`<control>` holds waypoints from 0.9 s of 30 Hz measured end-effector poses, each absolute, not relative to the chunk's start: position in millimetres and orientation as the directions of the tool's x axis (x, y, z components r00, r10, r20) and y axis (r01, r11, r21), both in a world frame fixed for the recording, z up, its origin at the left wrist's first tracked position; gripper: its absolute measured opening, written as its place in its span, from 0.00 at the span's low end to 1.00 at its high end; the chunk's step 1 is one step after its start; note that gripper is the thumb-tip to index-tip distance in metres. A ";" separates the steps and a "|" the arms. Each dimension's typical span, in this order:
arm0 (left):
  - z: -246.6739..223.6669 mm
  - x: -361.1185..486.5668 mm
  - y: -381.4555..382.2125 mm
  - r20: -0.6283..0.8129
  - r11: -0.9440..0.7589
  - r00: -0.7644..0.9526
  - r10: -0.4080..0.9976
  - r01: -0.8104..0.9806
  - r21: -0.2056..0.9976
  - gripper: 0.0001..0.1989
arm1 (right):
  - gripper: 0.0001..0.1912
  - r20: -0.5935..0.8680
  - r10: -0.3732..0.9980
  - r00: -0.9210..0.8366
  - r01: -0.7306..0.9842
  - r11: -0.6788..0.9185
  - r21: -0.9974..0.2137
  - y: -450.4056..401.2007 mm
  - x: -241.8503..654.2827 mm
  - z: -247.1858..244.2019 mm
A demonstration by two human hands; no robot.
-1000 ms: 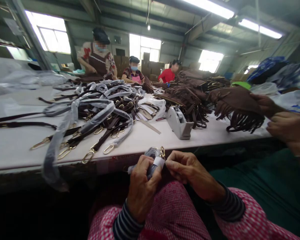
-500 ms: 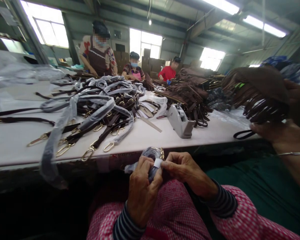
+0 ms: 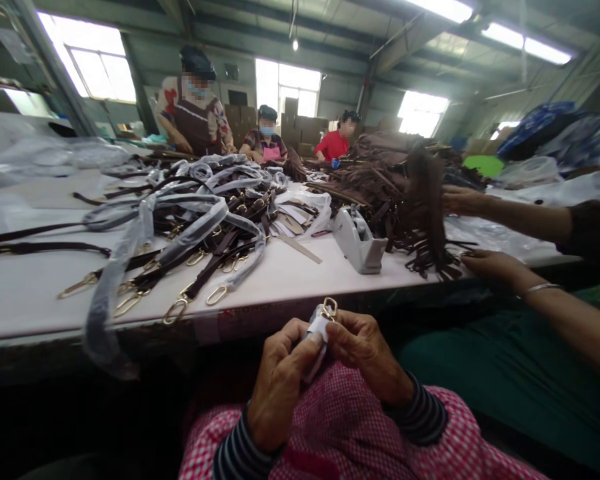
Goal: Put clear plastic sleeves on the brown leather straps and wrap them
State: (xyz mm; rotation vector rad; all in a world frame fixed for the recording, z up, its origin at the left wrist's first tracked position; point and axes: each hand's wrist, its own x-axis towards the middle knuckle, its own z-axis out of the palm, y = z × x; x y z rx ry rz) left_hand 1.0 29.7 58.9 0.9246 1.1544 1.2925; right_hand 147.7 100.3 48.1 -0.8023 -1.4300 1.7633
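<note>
- Over the checked lap (image 3: 350, 413), just short of the table (image 3: 293, 283) edge, the plastic-wrapped bundle (image 3: 314, 371) is held between both hands.
- By the left hand (image 3: 279, 377) the bundle is gripped from its side, with the thumb laid against the white band (image 3: 319, 325); pressure there should be firm enough to stop slipping, but not so hard that the band is creased.
- By the right hand (image 3: 373, 352) the bundle is gripped too, at the band's other edge; whether a loose end of the band is pinched cannot be told, as the fingertips are partly hidden.
- The band is best drawn snug and square, with its edges lined up and no plastic bunched beneath.
- The gold-coloured clasp (image 3: 329, 309) stands out above the band and should be left free, since paper-like material could be torn by the metal.
- Elbow room is best minded, as a co-worker's hand (image 3: 495, 267) is reached in beyond the tape dispenser (image 3: 360, 243), near the fringed piece (image 3: 424, 213).
</note>
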 end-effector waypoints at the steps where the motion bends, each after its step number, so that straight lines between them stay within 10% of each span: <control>1: 57.1 1.9 29.8 -0.128 0.107 -0.062 0.990 -0.269 0.957 0.19 | 0.23 -0.022 0.841 -0.540 -0.182 -0.143 -0.973 98.8 146.0 42.7; 10: 55.8 3.7 24.7 -0.142 0.107 -0.069 0.987 -0.367 0.924 0.19 | 0.25 -0.053 0.930 -0.365 -0.195 -0.132 -0.972 82.5 138.5 9.3; 14: 57.5 -0.4 24.8 -0.167 0.141 -0.104 0.981 -0.222 0.965 0.20 | 0.14 0.272 0.936 -0.225 0.109 0.301 -0.947 79.9 161.6 23.6; 17: 57.0 -2.7 25.6 -0.164 0.152 -0.089 0.982 -0.127 0.980 0.20 | 0.06 0.660 0.652 -0.372 0.293 0.758 -0.583 82.0 174.8 45.7; 21: 49.9 -5.8 25.1 -0.066 0.066 -0.003 0.998 -0.062 0.996 0.19 | 0.17 0.702 0.216 -0.679 0.257 0.965 -0.049 85.0 176.8 65.4; 27: 19.2 -9.2 8.8 0.058 -0.041 -0.081 0.995 0.195 0.980 0.20 | 0.17 0.665 0.119 -0.737 0.283 0.948 0.144 82.0 173.3 61.0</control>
